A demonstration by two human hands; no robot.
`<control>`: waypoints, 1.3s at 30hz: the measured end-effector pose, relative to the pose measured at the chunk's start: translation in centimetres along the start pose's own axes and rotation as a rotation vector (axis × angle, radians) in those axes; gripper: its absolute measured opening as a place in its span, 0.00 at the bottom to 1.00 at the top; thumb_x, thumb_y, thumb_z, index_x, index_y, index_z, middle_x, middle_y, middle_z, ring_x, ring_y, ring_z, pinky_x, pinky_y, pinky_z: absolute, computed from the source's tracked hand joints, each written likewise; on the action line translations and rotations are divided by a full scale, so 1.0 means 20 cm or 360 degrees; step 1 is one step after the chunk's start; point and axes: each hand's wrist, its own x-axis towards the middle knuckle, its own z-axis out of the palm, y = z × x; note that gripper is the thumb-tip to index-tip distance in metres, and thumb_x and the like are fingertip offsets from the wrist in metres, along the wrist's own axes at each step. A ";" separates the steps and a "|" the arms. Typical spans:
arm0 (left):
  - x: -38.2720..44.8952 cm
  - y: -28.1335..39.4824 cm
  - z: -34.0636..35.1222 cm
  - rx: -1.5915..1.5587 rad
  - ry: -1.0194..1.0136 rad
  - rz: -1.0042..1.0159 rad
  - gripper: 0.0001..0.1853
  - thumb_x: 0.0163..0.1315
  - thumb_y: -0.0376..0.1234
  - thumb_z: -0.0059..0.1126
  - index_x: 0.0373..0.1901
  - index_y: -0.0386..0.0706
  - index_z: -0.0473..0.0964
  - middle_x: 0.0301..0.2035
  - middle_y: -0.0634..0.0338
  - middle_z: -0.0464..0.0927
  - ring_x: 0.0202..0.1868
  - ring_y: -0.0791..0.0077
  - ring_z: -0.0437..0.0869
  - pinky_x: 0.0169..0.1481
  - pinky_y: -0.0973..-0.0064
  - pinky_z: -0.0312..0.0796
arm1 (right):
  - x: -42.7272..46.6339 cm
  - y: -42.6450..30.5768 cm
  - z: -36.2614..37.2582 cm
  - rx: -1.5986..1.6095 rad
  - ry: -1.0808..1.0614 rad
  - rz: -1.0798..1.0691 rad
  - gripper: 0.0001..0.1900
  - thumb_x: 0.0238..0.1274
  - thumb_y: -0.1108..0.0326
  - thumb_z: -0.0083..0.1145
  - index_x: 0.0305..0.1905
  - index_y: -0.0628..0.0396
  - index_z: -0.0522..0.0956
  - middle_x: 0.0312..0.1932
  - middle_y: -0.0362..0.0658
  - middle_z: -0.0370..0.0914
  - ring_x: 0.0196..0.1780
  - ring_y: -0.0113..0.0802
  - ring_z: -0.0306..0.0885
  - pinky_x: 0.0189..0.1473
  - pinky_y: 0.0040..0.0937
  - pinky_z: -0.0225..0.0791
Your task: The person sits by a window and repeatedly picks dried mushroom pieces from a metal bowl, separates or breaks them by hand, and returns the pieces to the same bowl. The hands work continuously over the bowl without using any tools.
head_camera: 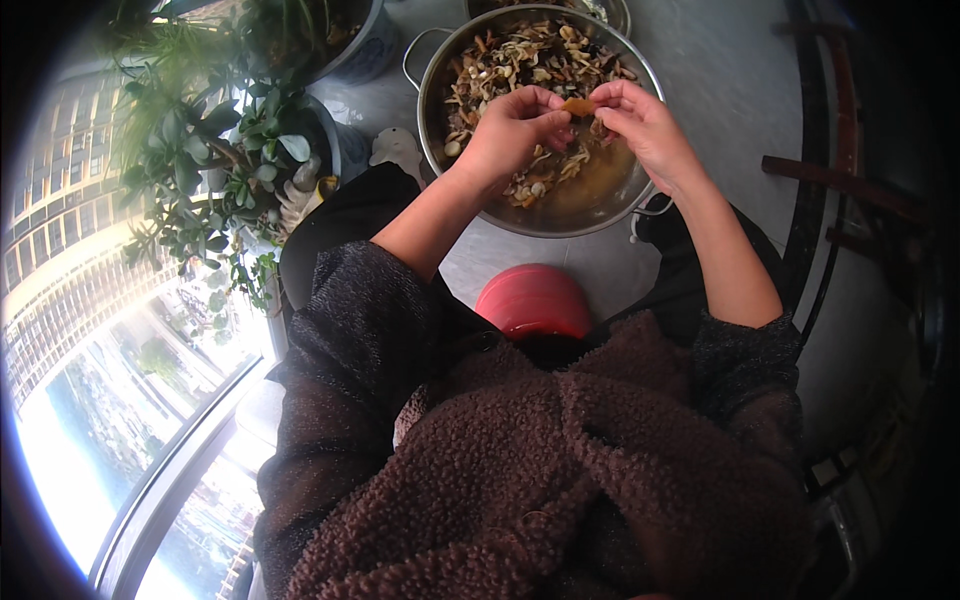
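Between my two hands is a small orange-brown piece, its exact kind unclear. The thumb and fingers of my left hand pinch one end of it. At the other end, my right hand grips it with thumb and forefinger. Both hands are above a wide two-handled stainless steel pot. Inside lies a heap of mixed chopped pieces, pale, brown and dark, perhaps mushrooms or dried vegetables. Cloudy brownish liquid shows in the near right part of the pot. My curled lower fingers are partly hidden.
A second metal vessel sits just beyond the pot. Potted succulents crowd the left side by the window. A red rounded object, perhaps a stool, stands between my knees. Dark wooden furniture bars are at right on the grey floor.
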 end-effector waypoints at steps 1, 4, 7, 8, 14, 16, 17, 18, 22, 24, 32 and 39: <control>0.00 0.00 -0.01 -0.0043 0.0028 -0.0033 0.08 0.64 0.29 0.55 0.41 0.35 0.72 0.33 0.57 0.79 0.37 0.75 0.81 0.44 0.79 0.74 | 0.01 0.00 0.00 -0.0045 0.0026 0.0003 0.09 0.65 0.71 0.50 0.47 0.58 0.74 0.41 0.38 0.74 0.44 0.23 0.71 0.46 0.22 0.65; -0.01 0.01 -0.02 -0.0130 0.0080 -0.0110 0.08 0.65 0.30 0.54 0.41 0.35 0.71 0.33 0.56 0.78 0.36 0.73 0.81 0.44 0.78 0.75 | 0.02 0.01 0.00 -0.0247 0.0063 -0.0058 0.09 0.65 0.69 0.51 0.46 0.60 0.76 0.42 0.39 0.77 0.47 0.24 0.73 0.48 0.23 0.67; -0.01 0.02 -0.02 -0.0163 0.0106 -0.0160 0.08 0.65 0.30 0.53 0.42 0.35 0.72 0.33 0.56 0.78 0.36 0.73 0.81 0.45 0.77 0.75 | 0.03 0.02 0.00 -0.0500 0.0066 -0.0186 0.10 0.66 0.68 0.51 0.46 0.60 0.77 0.42 0.39 0.78 0.47 0.23 0.74 0.50 0.22 0.66; -0.01 0.02 -0.02 -0.0174 0.0111 -0.0170 0.08 0.65 0.30 0.53 0.41 0.35 0.72 0.34 0.55 0.79 0.36 0.72 0.81 0.45 0.77 0.75 | 0.03 0.02 0.01 -0.0491 0.0061 -0.0216 0.10 0.66 0.68 0.51 0.46 0.60 0.77 0.42 0.39 0.78 0.47 0.23 0.74 0.50 0.22 0.66; 0.00 0.01 -0.03 -0.0189 0.0095 -0.0156 0.08 0.64 0.29 0.55 0.41 0.36 0.72 0.33 0.56 0.79 0.35 0.73 0.82 0.44 0.78 0.75 | 0.02 0.00 0.03 -0.0390 0.0101 -0.0282 0.09 0.64 0.69 0.54 0.45 0.59 0.78 0.41 0.38 0.79 0.45 0.23 0.75 0.50 0.23 0.67; -0.01 -0.01 -0.02 0.0000 0.0091 0.0014 0.08 0.63 0.28 0.55 0.42 0.36 0.72 0.33 0.57 0.79 0.35 0.75 0.82 0.43 0.80 0.74 | 0.02 -0.02 0.03 -0.0477 0.0075 -0.0328 0.08 0.62 0.69 0.56 0.44 0.59 0.78 0.41 0.38 0.79 0.44 0.24 0.75 0.49 0.23 0.68; 0.00 -0.01 -0.02 0.0093 0.0087 0.0103 0.08 0.62 0.28 0.55 0.42 0.36 0.72 0.32 0.58 0.79 0.35 0.76 0.82 0.43 0.81 0.74 | 0.01 -0.03 0.03 -0.0545 0.0046 -0.0380 0.08 0.61 0.70 0.57 0.43 0.59 0.78 0.40 0.38 0.79 0.44 0.24 0.75 0.48 0.23 0.68; 0.00 -0.01 -0.01 0.0197 0.0103 0.0140 0.08 0.62 0.27 0.56 0.41 0.36 0.72 0.32 0.59 0.79 0.35 0.77 0.82 0.43 0.81 0.74 | 0.01 -0.03 0.03 -0.0594 0.0000 -0.0468 0.08 0.60 0.70 0.58 0.43 0.59 0.77 0.40 0.38 0.79 0.44 0.24 0.76 0.48 0.23 0.68; 0.00 -0.02 0.02 0.0475 0.0184 0.0276 0.06 0.58 0.25 0.58 0.37 0.36 0.74 0.30 0.62 0.79 0.32 0.82 0.78 0.40 0.83 0.72 | 0.00 -0.02 0.06 -0.0677 0.0067 -0.0575 0.07 0.56 0.73 0.59 0.40 0.60 0.76 0.35 0.39 0.79 0.40 0.25 0.77 0.44 0.24 0.69; -0.01 -0.01 0.04 0.0594 0.0200 0.0327 0.06 0.57 0.25 0.59 0.36 0.35 0.74 0.30 0.63 0.78 0.32 0.83 0.78 0.40 0.83 0.72 | 0.00 -0.02 0.07 -0.0736 0.0097 -0.0575 0.07 0.56 0.74 0.59 0.39 0.60 0.76 0.33 0.40 0.79 0.38 0.26 0.77 0.42 0.25 0.70; -0.02 -0.01 0.07 0.0617 0.0324 0.0527 0.08 0.53 0.24 0.61 0.35 0.36 0.74 0.28 0.63 0.78 0.32 0.81 0.78 0.39 0.81 0.72 | -0.03 -0.08 0.10 -0.0896 0.0308 -0.0961 0.07 0.53 0.78 0.57 0.38 0.60 0.75 0.32 0.44 0.78 0.37 0.31 0.78 0.41 0.26 0.70; -0.04 0.02 0.09 0.0625 0.0359 0.0663 0.08 0.53 0.24 0.61 0.34 0.35 0.73 0.29 0.60 0.78 0.32 0.78 0.79 0.40 0.80 0.73 | -0.05 -0.11 0.13 -0.1092 0.0362 -0.1178 0.10 0.47 0.80 0.59 0.37 0.58 0.75 0.35 0.44 0.77 0.40 0.41 0.76 0.45 0.33 0.69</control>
